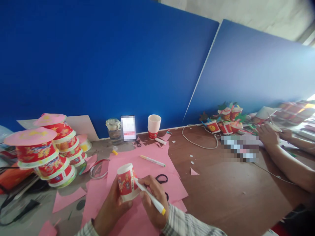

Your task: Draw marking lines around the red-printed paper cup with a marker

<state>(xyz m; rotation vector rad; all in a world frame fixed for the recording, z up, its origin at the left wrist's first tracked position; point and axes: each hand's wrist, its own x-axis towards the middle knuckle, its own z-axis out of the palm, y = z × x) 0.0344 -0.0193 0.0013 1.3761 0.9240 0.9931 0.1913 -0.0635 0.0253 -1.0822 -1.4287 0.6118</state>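
Note:
My left hand (pixel 110 206) is wrapped round a red and white printed paper cup (pixel 125 183), which is tilted slightly. In my right hand (pixel 156 200) is a white marker pen (pixel 150 196) with a yellow end, its tip touching the cup's side. Beneath both hands lie sheets of pink paper (pixel 176 188). Black-handled scissors (pixel 161 178) rest on the paper beside my right hand, partly hidden by it. Farther back on the paper lies another marker (pixel 152 160) with a green end. A small yellow cap (pixel 115 152) sits near the sheet's far left corner.
Stacked cup towers (pixel 36 149) with pink tops stand at left. A lidded glass jar (pixel 113 131) and a stack of paper cups (pixel 154 126) stand along the blue partition (pixel 110 59). Another person's hands (pixel 269 137), decorated cups (pixel 225 127) and a cable (pixel 200 147) are at right.

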